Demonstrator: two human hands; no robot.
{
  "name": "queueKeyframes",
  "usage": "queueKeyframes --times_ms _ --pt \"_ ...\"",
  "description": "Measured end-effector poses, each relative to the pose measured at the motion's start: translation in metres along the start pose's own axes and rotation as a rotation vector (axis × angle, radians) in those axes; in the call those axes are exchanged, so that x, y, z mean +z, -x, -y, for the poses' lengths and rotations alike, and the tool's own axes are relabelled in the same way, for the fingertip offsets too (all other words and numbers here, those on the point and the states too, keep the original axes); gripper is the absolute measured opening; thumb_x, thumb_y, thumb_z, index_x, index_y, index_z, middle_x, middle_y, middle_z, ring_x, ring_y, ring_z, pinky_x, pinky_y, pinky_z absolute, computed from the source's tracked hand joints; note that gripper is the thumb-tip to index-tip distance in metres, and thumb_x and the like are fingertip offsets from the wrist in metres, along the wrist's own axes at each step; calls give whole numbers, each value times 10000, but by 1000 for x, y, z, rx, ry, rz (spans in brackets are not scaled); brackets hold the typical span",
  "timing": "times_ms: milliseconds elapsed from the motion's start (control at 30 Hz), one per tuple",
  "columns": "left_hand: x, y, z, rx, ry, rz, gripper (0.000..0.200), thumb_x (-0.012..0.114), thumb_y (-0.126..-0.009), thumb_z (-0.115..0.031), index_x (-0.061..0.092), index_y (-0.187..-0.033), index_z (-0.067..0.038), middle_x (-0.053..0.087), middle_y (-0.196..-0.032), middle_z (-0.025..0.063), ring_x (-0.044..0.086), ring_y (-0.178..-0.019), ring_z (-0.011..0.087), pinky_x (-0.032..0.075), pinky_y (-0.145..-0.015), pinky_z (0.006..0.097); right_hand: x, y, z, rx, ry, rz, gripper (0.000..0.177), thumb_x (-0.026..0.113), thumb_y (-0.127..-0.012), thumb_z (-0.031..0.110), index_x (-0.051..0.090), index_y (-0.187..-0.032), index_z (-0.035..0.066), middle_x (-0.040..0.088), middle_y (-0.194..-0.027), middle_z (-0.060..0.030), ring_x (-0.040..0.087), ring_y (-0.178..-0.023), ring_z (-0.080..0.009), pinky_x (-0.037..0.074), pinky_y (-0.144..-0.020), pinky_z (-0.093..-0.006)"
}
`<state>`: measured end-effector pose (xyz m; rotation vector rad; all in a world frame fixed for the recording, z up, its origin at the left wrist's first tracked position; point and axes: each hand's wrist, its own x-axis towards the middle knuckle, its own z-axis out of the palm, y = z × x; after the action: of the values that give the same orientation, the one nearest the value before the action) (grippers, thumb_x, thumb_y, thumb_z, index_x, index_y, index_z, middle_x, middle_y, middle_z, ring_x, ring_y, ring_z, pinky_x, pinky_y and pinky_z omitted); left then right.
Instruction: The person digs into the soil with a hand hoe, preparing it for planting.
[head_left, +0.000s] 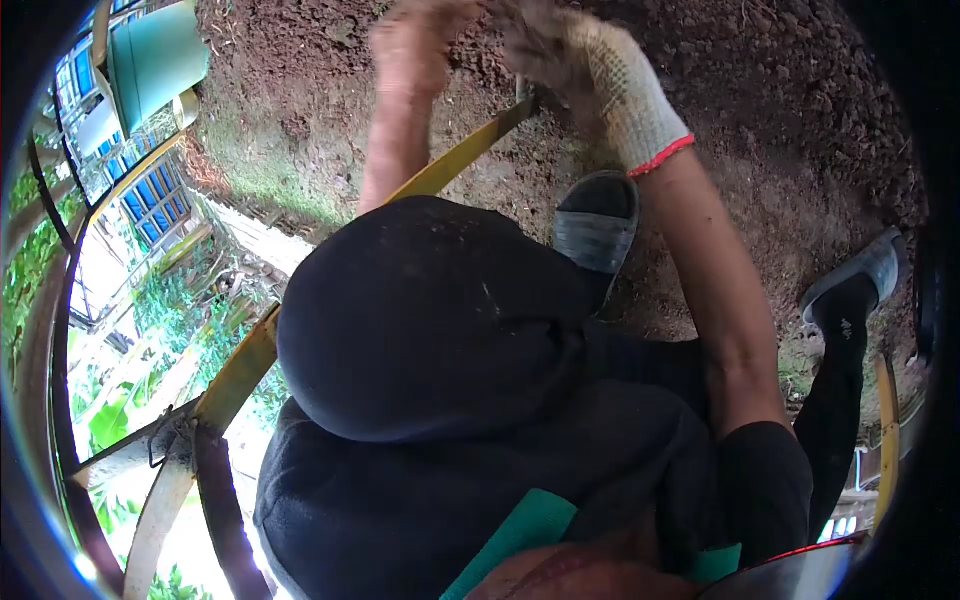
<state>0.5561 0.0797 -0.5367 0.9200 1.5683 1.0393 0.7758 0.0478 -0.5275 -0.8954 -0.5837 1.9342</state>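
My left hand (pixel 415 45) is bare and smeared by motion at the top edge, over loose reddish-brown soil (pixel 300 60). Its fingers are too blurred to read. To its right, my right hand (pixel 590 65) wears a white knitted glove with a red cuff. Dark soil covers the glove's finger end, which is close to the left hand at the top edge; what it holds, if anything, is hidden. A short pale stub (pixel 521 88) shows below the glove, by the end of a yellow strip (pixel 460 160).
Black-clothed legs (pixel 430 310) fill the middle. One grey sandal (pixel 597 235) stands below the glove, another (pixel 875 270) at the right. A teal container (pixel 155 65) is at upper left. Yellow and dark curved bars (pixel 235 385) cross the left side before green plants (pixel 170 310).
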Motion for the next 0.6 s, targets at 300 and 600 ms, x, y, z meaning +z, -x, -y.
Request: queueKeyframes --times_ms 300,600 --pt "-80 13 76 -558 -421 -435 248 779 -812 -195 704 -818 41 700 -703 115 659 -518 134 534 -458 201 -47 17 -50 -303 1150 -38 352 665 -905 222 644 -1230 88 699 -1098 -146 686 -993 -280 547 -862 -390" --pt "-58 6 87 43 -1302 -141 320 693 -824 -329 722 -937 -32 708 -809 192 694 -763 337 562 -724 407 0 -26 -92 342 1732 38 350 481 -968 379 574 -1264 216 633 -1101 -198 645 -1046 -377 521 -881 -481"
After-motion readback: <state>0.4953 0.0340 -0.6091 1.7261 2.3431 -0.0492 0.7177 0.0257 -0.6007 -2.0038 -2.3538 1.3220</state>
